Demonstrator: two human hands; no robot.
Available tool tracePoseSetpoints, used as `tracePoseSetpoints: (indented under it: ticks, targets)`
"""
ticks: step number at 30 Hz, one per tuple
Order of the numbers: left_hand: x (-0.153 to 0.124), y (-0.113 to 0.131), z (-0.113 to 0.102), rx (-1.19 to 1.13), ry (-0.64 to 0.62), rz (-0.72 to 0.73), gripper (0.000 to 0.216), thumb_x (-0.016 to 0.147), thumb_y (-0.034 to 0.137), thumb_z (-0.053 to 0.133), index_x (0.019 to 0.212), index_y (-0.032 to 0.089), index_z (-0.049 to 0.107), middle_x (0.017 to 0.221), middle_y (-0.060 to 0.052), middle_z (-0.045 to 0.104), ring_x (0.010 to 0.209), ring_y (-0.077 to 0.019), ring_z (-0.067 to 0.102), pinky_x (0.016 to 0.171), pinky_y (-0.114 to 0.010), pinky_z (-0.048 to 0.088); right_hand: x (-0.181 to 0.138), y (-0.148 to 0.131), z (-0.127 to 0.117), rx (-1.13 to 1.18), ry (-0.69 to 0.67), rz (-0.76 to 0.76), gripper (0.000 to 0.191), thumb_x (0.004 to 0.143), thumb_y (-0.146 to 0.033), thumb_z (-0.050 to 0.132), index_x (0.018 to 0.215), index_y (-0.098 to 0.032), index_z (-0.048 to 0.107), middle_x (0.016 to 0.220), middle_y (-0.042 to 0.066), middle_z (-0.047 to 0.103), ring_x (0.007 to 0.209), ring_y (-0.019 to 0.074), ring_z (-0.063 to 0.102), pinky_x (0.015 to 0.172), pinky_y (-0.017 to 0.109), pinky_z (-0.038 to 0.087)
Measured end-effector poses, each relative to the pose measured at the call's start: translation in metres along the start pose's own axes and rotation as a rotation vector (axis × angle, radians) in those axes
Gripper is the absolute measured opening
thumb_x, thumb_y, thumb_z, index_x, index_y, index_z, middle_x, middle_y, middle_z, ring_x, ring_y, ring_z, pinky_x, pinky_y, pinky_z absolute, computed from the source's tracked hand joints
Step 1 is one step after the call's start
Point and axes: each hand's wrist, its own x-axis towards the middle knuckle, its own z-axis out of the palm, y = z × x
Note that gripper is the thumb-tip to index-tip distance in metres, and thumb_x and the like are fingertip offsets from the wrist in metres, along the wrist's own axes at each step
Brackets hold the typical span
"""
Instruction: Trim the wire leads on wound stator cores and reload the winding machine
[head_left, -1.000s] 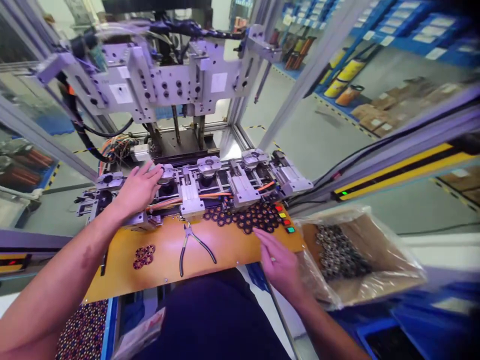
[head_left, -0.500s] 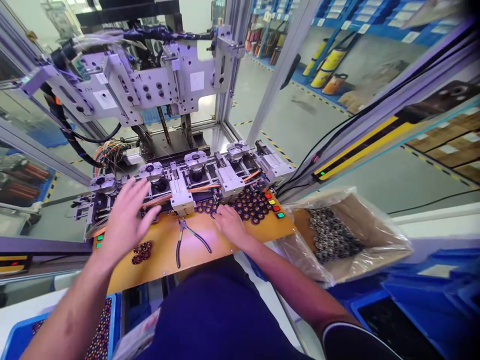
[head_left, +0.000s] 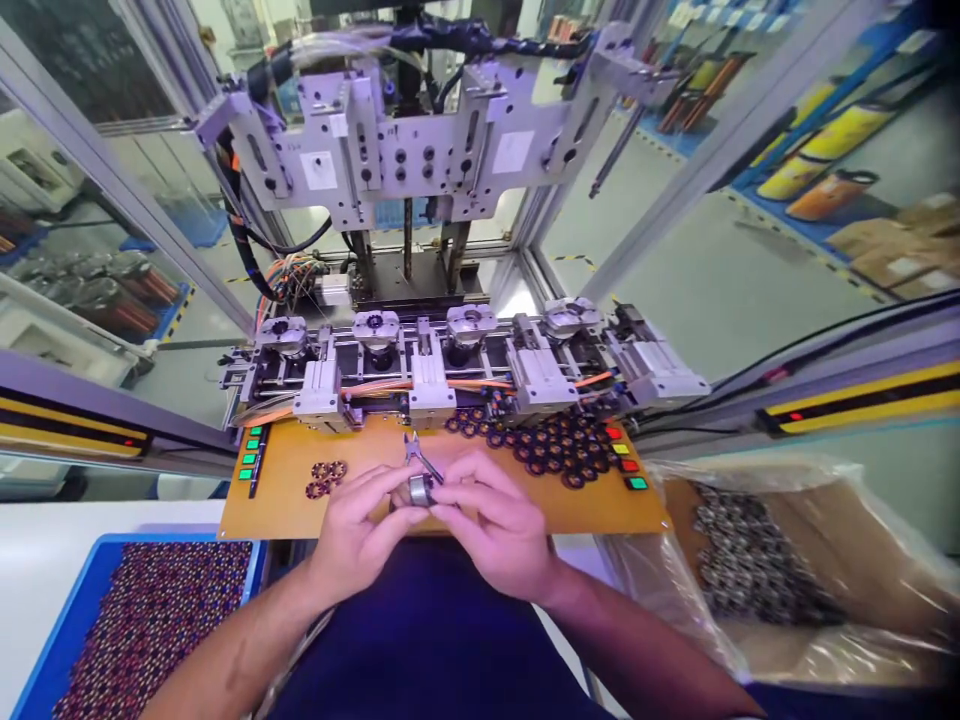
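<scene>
Metal cylinder (head_left: 420, 490) sits low centre over the bench (head_left: 285, 485). Left hand (head_left: 358, 522) and right hand (head_left: 501, 525) pinch it, grips closed, likely steadying it.

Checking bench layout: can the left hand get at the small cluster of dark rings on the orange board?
Probably yes: the small cluster of dark rings lies just beside the left hand, nothing between. That hand and the right hand pinch a small silver cylinder, though.

Blue tray (head_left: 172, 541) of dark rings at left — bag-lined carton (head_left: 862, 540) of parts at right.
</scene>
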Motion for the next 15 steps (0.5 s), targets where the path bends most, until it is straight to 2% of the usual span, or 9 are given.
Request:
tracePoseSetpoints:
  ticks: [6, 9, 12, 15]
  targets:
    - [0.003, -0.005, -0.009, 0.012, 0.02, 0.059, 0.046, 0.085, 0.008, 0.067, 0.128, 0.023, 0.061, 0.103, -0.006, 0.07, 0.09, -0.0145, 0.067, 0.079, -0.023, 0.055, 0.007, 0.007, 0.017, 0.264, -0.047, 0.225, 0.011, 0.088, -0.017, 0.065, 0.096, -0.022, 0.07, 0.086, 0.003, 0.061, 0.081, 0.0153, 0.06, 0.074, 0.03, 0.052]
    - [0.005, -0.013, -0.013, 0.057, 0.022, 0.057, 0.053, 0.085, 0.006, 0.066, 0.134, 0.025, 0.057, 0.11, -0.007, 0.069, 0.095, -0.0152, 0.066, 0.082, -0.024, 0.056, 0.016, 0.012, 0.016, 0.286, -0.064, 0.26, 0.007, 0.088, -0.017, 0.065, 0.09, -0.021, 0.07, 0.084, 0.003, 0.06, 0.081, 0.0144, 0.06, 0.074, 0.03, 0.052]
    - [0.0, -0.023, -0.028, 0.089, 0.056, -0.04, 0.068, 0.082, 0.009, 0.071, 0.143, 0.026, 0.047, 0.122, -0.009, 0.067, 0.099, -0.0177, 0.067, 0.085, -0.028, 0.057, 0.052, 0.027, -0.01, 0.208, -0.12, 0.156, 0.006, 0.088, -0.019, 0.066, 0.089, -0.02, 0.072, 0.097, 0.006, 0.063, 0.088, 0.0154, 0.063, 0.079, 0.032, 0.055]
    - [-0.013, -0.034, -0.05, 0.159, 0.15, -0.171, 0.062, 0.081, 0.01, 0.072, 0.138, 0.027, 0.053, 0.124, -0.006, 0.066, 0.101, -0.0187, 0.067, 0.093, -0.031, 0.056, 0.113, 0.059, -0.058, -0.16, -0.205, -0.031, 0.01, 0.089, -0.018, 0.063, 0.089, -0.019, 0.073, 0.111, 0.009, 0.068, 0.095, 0.017, 0.066, 0.088, 0.037, 0.056]
